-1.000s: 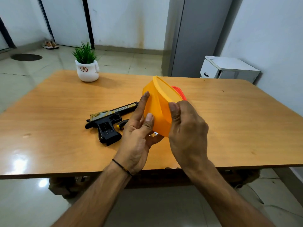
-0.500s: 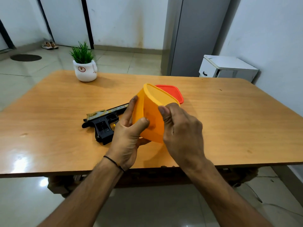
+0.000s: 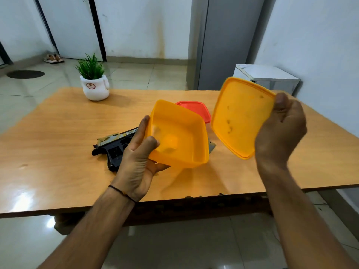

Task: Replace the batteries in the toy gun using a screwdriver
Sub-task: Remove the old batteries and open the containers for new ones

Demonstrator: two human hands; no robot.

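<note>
Well, left fingers (image 3: 142, 129) hold the open box (image 3: 191, 131), right fingers (image 3: 281, 102) hold its lid (image 3: 240, 117); the toy gun (image 3: 114, 151) at nine o'clock lies untouched.

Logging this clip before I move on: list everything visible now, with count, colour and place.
container: one, orange-yellow, open, tilted above the table
lid: one, orange-yellow, off, right of the container
red lid: one, red, on the table behind the container
toy gun: one, black and gold, on the table, partly behind the left hand
potted plant: one, green in a white pot, table's far left
table: one, brown wood
small cabinet: one, white, far right
shoes: one pair, pale, on the far floor
left hand: grips the container
right hand: grips the lid
</note>
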